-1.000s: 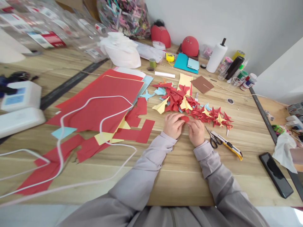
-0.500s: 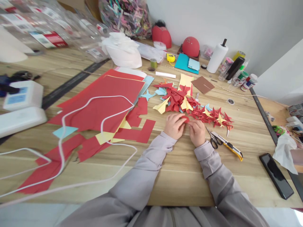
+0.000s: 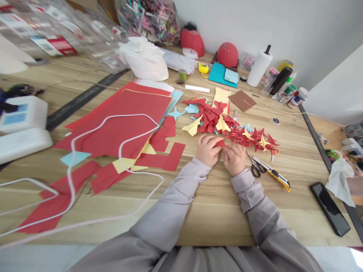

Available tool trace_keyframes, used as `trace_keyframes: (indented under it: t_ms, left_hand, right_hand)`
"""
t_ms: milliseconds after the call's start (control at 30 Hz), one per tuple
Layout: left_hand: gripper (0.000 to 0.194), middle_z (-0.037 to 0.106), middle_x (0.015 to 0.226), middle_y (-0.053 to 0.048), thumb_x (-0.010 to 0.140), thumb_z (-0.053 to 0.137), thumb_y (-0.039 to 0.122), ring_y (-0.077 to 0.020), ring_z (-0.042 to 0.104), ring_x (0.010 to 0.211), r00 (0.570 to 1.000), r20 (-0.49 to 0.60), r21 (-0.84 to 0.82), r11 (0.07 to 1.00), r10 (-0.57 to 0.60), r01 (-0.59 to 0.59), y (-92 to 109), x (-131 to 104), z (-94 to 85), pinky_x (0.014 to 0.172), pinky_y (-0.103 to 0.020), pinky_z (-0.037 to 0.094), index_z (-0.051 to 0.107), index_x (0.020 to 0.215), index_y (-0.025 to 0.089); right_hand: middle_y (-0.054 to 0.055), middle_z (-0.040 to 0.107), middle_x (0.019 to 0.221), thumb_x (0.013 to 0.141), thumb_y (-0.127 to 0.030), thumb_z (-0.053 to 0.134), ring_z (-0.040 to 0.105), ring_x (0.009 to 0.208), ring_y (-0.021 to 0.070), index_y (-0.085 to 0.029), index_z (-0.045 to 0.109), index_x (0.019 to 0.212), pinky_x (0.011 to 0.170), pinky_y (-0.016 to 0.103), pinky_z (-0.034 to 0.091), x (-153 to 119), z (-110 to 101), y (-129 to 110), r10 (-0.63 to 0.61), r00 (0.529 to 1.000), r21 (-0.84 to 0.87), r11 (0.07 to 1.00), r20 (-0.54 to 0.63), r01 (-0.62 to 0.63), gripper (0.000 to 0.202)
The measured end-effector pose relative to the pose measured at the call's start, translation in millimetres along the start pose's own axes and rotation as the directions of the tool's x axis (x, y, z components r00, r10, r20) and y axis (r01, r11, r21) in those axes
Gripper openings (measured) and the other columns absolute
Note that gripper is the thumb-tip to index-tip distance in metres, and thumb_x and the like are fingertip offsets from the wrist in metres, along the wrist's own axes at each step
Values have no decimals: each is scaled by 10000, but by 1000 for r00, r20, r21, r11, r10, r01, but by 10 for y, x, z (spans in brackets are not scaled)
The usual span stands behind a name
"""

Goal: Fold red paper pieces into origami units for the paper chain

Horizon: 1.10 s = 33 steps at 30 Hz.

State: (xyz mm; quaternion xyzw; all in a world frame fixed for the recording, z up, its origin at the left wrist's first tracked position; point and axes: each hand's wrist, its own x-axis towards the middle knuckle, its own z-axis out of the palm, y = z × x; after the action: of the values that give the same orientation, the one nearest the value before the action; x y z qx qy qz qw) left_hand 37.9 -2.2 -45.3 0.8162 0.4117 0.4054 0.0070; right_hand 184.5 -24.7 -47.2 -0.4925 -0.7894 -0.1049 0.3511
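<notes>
Between my two hands is a small piece of red paper (image 3: 220, 143). My left hand (image 3: 208, 151) is closed on its left side, with the fingers curled over it. My right hand (image 3: 235, 158) pinches the right edge, and its fingertips hide part of the paper. Just beyond my hands lies a heap of folded red paper pieces (image 3: 209, 119), with some yellow and light blue ones mixed in. Folded paper stars (image 3: 256, 139), mostly red, trail off to the right. Beside my right hand are black-handled scissors (image 3: 256, 169) and a yellow box cutter (image 3: 275, 175).
Large red paper sheets (image 3: 119, 121) and cut strips cover the left, with a white cable (image 3: 73, 177) looping across them. A black phone (image 3: 330, 209) lies at the right edge. Bottles (image 3: 297, 97) and a white paper roll (image 3: 259, 68) stand at the back.
Both hands keep nearly the same place and grip. The red paper between them has turned slightly and shows a little more of its surface. The whole view has shifted slightly.
</notes>
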Motion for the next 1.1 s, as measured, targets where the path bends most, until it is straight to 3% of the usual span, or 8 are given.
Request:
trace_keyframes:
  t_ms: [467,900,1100]
  left_hand:
    - [166,604,1131,-13,729,515,189,-236,478,1007,999,44,114,993,5,-10,34,-9,-42,965,-494,229,672,712,237]
    - [181,614,1120,2,740,502,165,-229,490,986,1000,23,161,987,17,-21,21,12,-55,945,-495,258,664,692,229]
    - [211,628,1092,-7,727,485,128,-225,497,956,1000,-3,156,988,-7,7,8,14,-61,923,-487,285,664,661,217]
  right_hand:
    - [58,668,898,793,-139,471,524,867,185,-176,633,924,785,339,343,27,-36,84,-147,980,-125,978,136,165,212]
    - [56,674,821,768,-138,494,574,782,173,-174,626,825,731,320,379,-21,-16,181,-24,1000,-151,988,-6,23,149]
    - [72,661,816,753,-104,463,576,764,192,-168,623,814,696,318,403,-72,3,282,106,987,-182,975,-122,-127,183]
